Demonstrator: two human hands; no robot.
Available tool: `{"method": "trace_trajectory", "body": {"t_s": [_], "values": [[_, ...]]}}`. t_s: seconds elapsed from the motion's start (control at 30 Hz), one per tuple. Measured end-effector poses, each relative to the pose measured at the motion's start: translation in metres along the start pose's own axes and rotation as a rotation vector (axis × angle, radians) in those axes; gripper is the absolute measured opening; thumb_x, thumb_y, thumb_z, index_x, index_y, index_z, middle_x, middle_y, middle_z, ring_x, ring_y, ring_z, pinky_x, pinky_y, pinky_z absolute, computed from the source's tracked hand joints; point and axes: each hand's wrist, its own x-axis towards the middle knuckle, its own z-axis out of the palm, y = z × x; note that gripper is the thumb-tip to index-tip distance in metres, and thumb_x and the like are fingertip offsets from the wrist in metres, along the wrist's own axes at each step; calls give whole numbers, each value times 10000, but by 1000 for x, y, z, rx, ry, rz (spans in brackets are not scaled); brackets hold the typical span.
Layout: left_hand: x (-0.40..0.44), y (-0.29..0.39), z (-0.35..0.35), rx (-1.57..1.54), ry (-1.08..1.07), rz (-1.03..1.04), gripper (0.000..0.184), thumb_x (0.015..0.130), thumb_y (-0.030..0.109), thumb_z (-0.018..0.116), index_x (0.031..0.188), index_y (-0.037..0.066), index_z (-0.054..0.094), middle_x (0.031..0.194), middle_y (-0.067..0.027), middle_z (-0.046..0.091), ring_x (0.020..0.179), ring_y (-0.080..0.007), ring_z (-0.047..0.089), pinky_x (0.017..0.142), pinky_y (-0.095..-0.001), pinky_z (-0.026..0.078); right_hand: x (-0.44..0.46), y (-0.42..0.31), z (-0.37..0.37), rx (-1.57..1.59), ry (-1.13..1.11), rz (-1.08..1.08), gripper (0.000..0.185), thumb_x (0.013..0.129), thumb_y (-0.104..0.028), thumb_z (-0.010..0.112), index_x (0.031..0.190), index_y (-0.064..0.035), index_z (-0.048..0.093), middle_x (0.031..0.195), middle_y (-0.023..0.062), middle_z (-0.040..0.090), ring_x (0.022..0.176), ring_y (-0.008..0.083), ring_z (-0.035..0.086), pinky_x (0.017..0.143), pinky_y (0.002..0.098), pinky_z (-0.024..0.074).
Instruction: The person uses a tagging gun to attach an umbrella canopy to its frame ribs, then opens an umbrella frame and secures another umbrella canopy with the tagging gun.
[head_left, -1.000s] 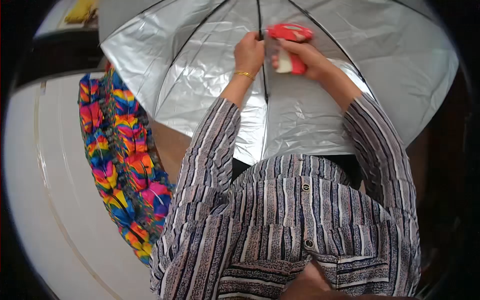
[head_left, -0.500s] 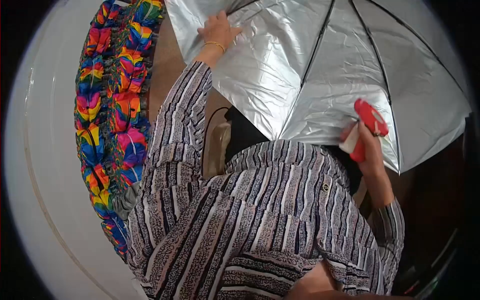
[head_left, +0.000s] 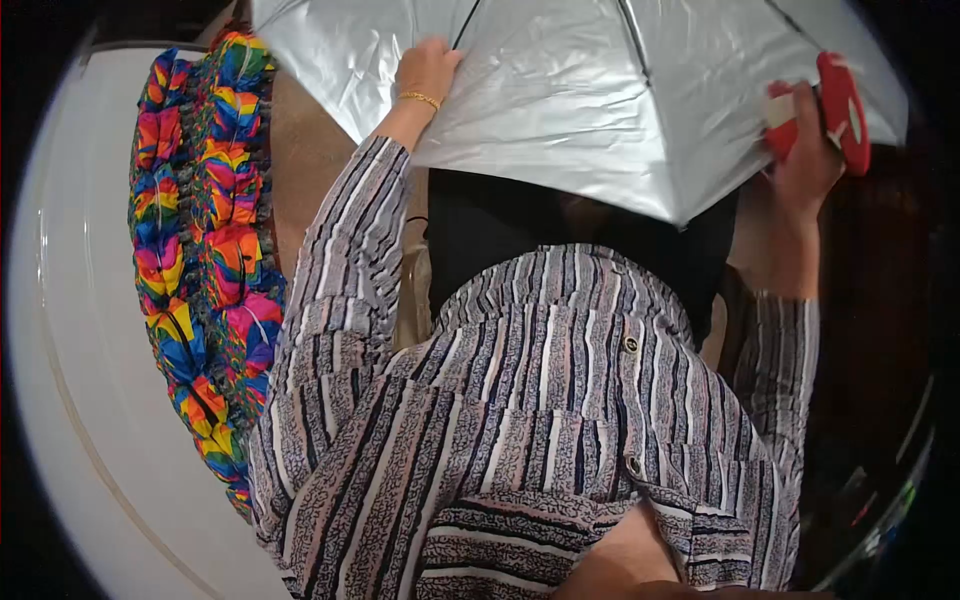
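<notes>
A silver-lined umbrella (head_left: 560, 110) is spread out in front of me, its underside and dark ribs showing. My left hand (head_left: 427, 72), with a gold bracelet at the wrist, is on the lining beside a rib. Its fingers are curled and slightly blurred, and seem to pinch the umbrella there. On the far right, my right hand (head_left: 808, 150) is closed round a red and white tool (head_left: 843, 115) with a loop-shaped red part. This hand is near the canopy's right edge; the tool's exact kind is unclear.
To the left, rows of bundled rainbow-coloured folded fabric (head_left: 235, 265) lie along a curved white surface (head_left: 75, 300). A brown surface (head_left: 305, 150) shows between the bundles and the umbrella. Black cloth (head_left: 480, 215) covers my lap. The right side is dark.
The umbrella has shifted up and turned, so its near corner now points further right. My right hand has moved up and right with the red tool. My left hand's fingers have drawn in.
</notes>
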Motion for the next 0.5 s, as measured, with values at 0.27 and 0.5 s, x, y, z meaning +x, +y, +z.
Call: {"method": "trace_trajectory", "body": {"t_s": [0.27,0.5], "values": [[-87,113,21,-772,-261,-336,193,812,164,582,842,-25,602,636,-77,604,442,-104,514,432,-250,405,20,-32,6,-425,169,-901,284,801,-118,633,1069,-45,575,950,56,632,828,176,605,697,295,482],[-103,123,32,-1015,-358,-510,139,840,100,538,844,-31,583,591,-46,555,387,-81,421,376,-219,346,-115,7,85,586,-242,946,189,792,-140,630,937,-25,595,881,97,635,784,168,619,703,278,499]]}}
